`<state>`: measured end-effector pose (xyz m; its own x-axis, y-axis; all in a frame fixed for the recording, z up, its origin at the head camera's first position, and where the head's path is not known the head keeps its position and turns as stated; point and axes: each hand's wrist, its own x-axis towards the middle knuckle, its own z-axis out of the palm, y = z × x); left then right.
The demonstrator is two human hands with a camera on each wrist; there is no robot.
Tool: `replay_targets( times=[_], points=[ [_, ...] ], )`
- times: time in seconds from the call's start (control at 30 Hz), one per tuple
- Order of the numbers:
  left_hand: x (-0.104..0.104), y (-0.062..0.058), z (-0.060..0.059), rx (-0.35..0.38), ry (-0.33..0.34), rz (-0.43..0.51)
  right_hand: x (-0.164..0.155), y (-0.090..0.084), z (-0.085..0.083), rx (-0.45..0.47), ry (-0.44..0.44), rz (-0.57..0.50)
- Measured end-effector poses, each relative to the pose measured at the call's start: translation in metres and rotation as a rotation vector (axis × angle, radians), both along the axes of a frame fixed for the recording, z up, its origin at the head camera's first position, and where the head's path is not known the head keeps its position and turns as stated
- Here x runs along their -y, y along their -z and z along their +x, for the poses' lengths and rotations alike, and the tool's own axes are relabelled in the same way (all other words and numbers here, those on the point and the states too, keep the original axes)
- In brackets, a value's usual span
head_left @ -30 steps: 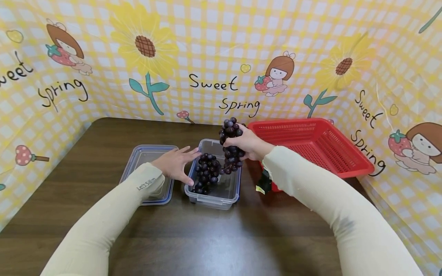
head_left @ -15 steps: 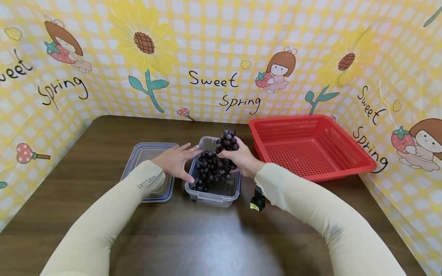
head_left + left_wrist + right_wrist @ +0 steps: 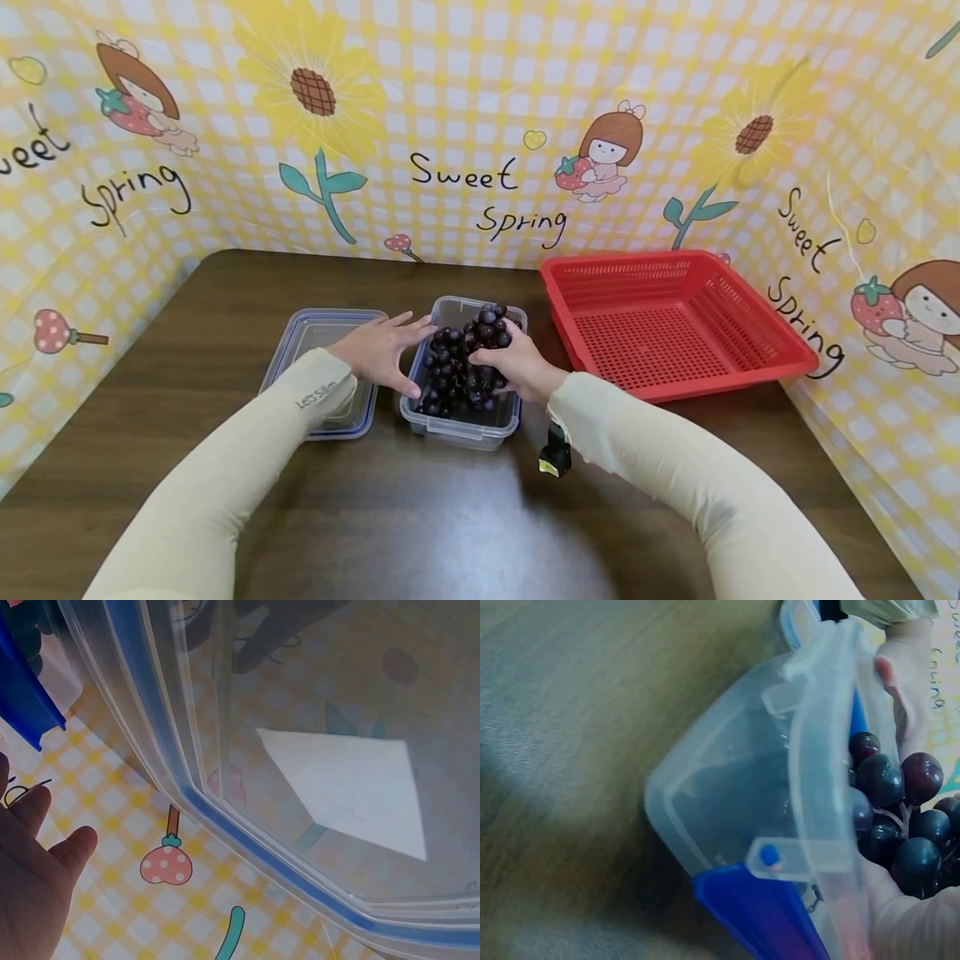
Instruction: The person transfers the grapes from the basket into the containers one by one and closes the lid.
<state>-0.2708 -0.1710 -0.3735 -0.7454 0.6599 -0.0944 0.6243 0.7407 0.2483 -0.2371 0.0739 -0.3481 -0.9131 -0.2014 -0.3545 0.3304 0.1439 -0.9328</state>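
Nearest us, our right hand (image 3: 517,367) has its fingers curled around the grapes (image 3: 465,367), which sit in the clear box (image 3: 461,425). They look soft and easily bruised, so best cradled from beneath. Our left hand (image 3: 378,354) lies flat, fingers straight, against the box wall.

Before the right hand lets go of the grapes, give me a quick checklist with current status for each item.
1. Grapes inside the clear box: ok.
2. Right hand grips its bunch: ok.
3. Left hand steadies the box's left wall, fingers straight: ok.
4. Lid lies apart, left of the box: ok.
5. Grapes below the rim: not ok, the top ones heap above it.
6. Red basket empty: ok.
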Motion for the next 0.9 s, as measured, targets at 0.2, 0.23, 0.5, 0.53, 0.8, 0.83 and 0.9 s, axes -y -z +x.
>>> replay_targets(
  times=[0.2, 0.23, 0.5, 0.53, 0.8, 0.83, 0.9],
  points=[
    [0.000, 0.002, 0.000, -0.006, -0.002, 0.010, -0.001, 0.005, -0.001, -0.011, -0.040, -0.003],
    [0.000, 0.002, 0.000, -0.004, -0.004, 0.010, -0.001, 0.005, -0.002, -0.010, -0.049, -0.002],
    [-0.001, -0.001, 0.003, 0.003, -0.010, -0.008, -0.004, 0.000, -0.004, 0.011, -0.123, 0.097],
    [-0.001, -0.002, 0.004, 0.007, -0.012, -0.014, -0.005, -0.001, -0.004, 0.013, -0.132, 0.115],
    [-0.001, -0.006, 0.005, 0.023, -0.021, -0.036, -0.014, -0.017, -0.008, 0.008, -0.249, 0.238],
    [-0.001, -0.006, 0.005, 0.024, -0.020, -0.035, -0.016, -0.020, -0.008, 0.007, -0.262, 0.252],
    [-0.001, -0.006, 0.004, 0.025, -0.017, -0.031, -0.018, -0.024, -0.009, 0.003, -0.287, 0.283]
  ],
)
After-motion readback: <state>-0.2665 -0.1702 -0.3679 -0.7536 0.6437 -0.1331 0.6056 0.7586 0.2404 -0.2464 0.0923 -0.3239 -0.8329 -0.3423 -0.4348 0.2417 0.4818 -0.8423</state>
